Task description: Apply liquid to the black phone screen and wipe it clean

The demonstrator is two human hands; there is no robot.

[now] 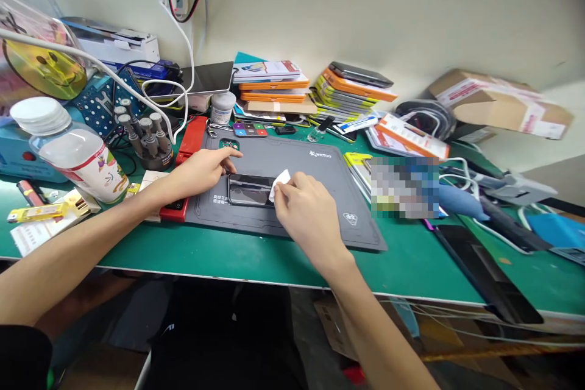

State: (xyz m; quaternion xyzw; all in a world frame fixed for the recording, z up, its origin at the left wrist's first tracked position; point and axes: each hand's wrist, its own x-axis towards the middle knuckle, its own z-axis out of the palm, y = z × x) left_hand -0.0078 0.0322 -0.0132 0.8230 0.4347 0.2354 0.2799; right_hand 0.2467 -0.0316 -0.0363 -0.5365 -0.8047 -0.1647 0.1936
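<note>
A smartphone (249, 189) with a dark, glossy screen lies face up on the grey work mat (292, 155). My right hand (308, 210) pinches a folded white tissue (281, 181) and presses it at the phone's right end, covering that part. At the other end is my left hand (205, 170), its fingers apart and partly stretched out, with fingertips at or just beside the phone's upper left corner. Whether they touch the phone I cannot tell. Small screws or parts sit in a green-lined recess (230, 145) of the mat, beyond my left fingers.
A red tool (192, 137) lies left of the mat, near a screwdriver stand (148, 140) and a large plastic bottle (75, 149). Stacked boxes (274, 85) line the wall. On the right lie cables, a black long case (487, 274) and a cardboard box (500, 103).
</note>
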